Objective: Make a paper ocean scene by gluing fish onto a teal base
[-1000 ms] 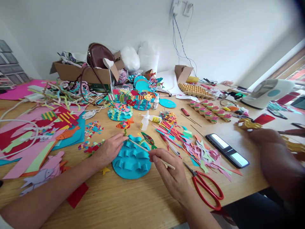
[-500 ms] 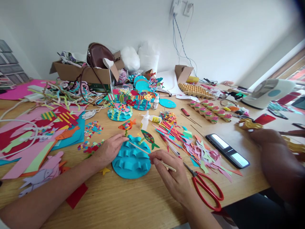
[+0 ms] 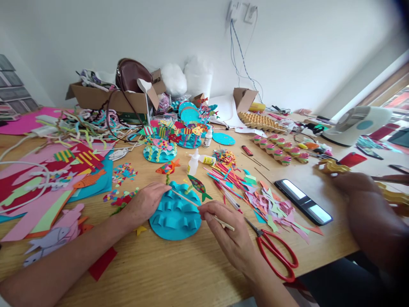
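Observation:
A round blue paper base with curled paper waves lies on the table. An orange fish stands on a green twisted stem at its back left, and a dark green spotted fish leans at its back right. My left hand is closed at the base's left edge, fingertips by the orange fish's stem; what they pinch is too small to make out. My right hand grips a thin wooden stick, whose far end reaches the foot of that stem.
Red-handled scissors and a phone lie right of my right hand. Glue bottles, paper scraps and finished fish pieces lie beyond. Another person's hand is at the right. Coloured paper covers the left.

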Demonstrator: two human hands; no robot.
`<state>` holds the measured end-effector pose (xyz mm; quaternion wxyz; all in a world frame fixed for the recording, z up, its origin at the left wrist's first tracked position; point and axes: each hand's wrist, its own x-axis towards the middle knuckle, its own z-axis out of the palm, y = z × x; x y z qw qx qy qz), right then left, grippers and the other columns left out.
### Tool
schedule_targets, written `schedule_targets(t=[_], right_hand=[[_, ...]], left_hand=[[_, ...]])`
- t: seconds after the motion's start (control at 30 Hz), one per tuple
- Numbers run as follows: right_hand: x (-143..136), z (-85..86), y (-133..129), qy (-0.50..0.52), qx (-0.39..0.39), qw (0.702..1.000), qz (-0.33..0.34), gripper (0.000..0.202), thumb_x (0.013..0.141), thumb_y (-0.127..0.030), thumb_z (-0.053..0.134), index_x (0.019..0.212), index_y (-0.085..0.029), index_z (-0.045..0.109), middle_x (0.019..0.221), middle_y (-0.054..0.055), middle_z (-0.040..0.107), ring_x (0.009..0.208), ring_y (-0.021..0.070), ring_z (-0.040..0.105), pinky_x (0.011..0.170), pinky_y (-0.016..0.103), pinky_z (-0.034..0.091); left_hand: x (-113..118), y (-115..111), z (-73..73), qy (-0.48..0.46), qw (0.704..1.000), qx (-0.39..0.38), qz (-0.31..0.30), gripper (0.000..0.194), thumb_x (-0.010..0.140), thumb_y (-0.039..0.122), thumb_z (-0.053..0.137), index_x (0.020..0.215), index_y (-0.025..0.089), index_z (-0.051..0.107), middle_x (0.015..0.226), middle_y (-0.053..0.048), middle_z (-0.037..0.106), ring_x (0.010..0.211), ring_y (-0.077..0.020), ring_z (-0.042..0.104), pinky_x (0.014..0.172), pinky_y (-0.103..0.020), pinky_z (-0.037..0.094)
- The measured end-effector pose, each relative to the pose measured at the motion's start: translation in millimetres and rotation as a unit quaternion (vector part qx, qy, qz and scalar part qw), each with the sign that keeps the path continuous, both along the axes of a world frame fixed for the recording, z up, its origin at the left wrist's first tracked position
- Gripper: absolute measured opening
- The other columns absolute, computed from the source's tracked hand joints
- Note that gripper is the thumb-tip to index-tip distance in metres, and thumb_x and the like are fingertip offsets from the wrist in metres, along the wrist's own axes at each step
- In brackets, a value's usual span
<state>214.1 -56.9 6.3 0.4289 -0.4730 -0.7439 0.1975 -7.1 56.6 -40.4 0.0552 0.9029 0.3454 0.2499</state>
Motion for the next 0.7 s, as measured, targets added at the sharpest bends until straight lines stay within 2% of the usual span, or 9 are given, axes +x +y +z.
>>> schedule_targets(t=[0.4,0.7], right_hand=[[0.0,-0.5,1.2,0.004,-0.013,1.0,0.002,0.019,0.091,-0.021,0.043,0.091,-0.019,0.062,0.078,0.004,0.064,0.071,0.0136,0.06,0.062,0.024,0.046],[1.8,-4.2,-0.8,-0.004,-0.001,1.0,0.028,0.018,0.091,-0.016,0.043,0.096,-0.018,0.06,0.085,0.004,0.063,0.08,0.0139,0.059,0.069,0.024,0.046]], left_hand=[[0.1,0.0,-0.6,0.009,1.0,0.002,-0.004,0.035,0.084,0.012,0.034,0.101,0.014,0.064,0.101,-0.01,0.069,0.097,-0.0197,0.063,0.087,-0.034,0.051],[-0.3,-0.1,-0.5,-0.017,1.0,0.004,-0.026,0.037,0.086,0.011,0.032,0.103,0.014,0.064,0.101,-0.01,0.068,0.097,-0.0174,0.062,0.085,-0.03,0.051]])
